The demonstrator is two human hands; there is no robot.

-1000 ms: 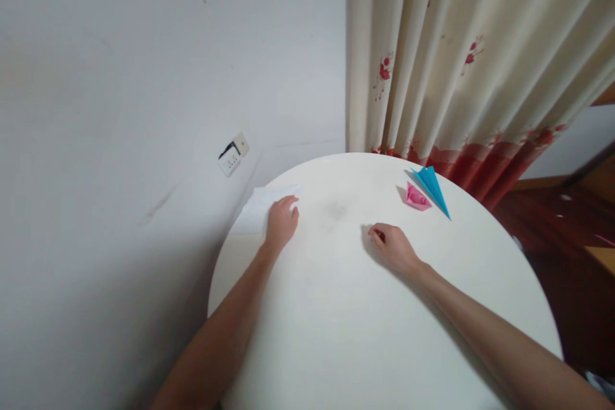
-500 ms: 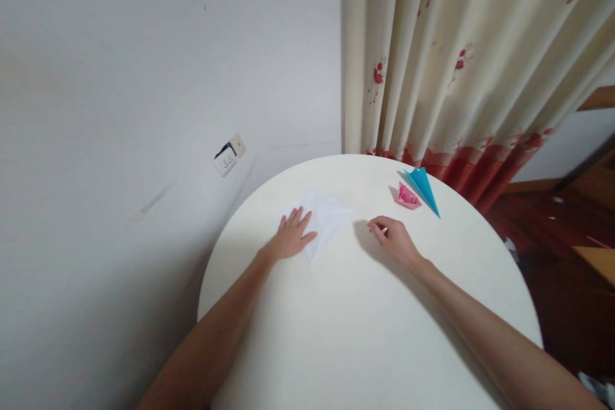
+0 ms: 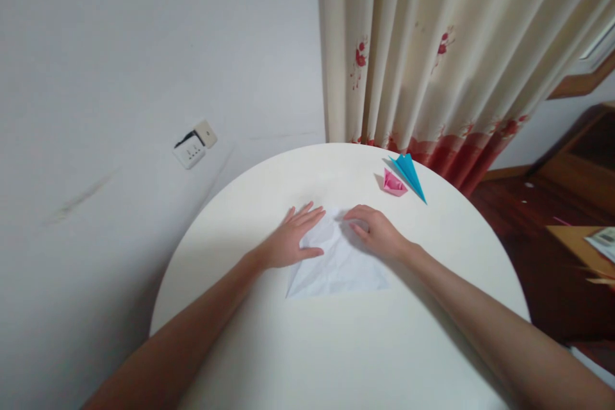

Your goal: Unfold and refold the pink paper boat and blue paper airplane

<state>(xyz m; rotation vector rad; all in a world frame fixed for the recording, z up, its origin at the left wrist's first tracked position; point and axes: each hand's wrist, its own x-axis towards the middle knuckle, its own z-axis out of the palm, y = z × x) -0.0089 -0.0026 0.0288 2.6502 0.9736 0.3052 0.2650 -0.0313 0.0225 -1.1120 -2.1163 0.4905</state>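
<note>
Left hand: the left hand [image 3: 288, 245] is laid flat on the far left part of the thin white sheet of paper [image 3: 339, 262], fingers stretched out and slightly spread, nothing gripped
Right hand: the right hand [image 3: 377, 232] is rested on the far right part of the same sheet, fingers loosely curled and close together, pressed down on the paper rather than clamped on it
Paper: the sheet is spread flat on the round white table [image 3: 346, 346], its far edge under both sets of fingertips, its near edge well short of the wrists
Beyond the right fingers: a small pink folded paper piece [image 3: 394, 183] is seen, and touching it, a blue folded paper dart [image 3: 409, 173]
Further off: a cream curtain with red flowers [image 3: 446, 51] is hung past the table
</note>
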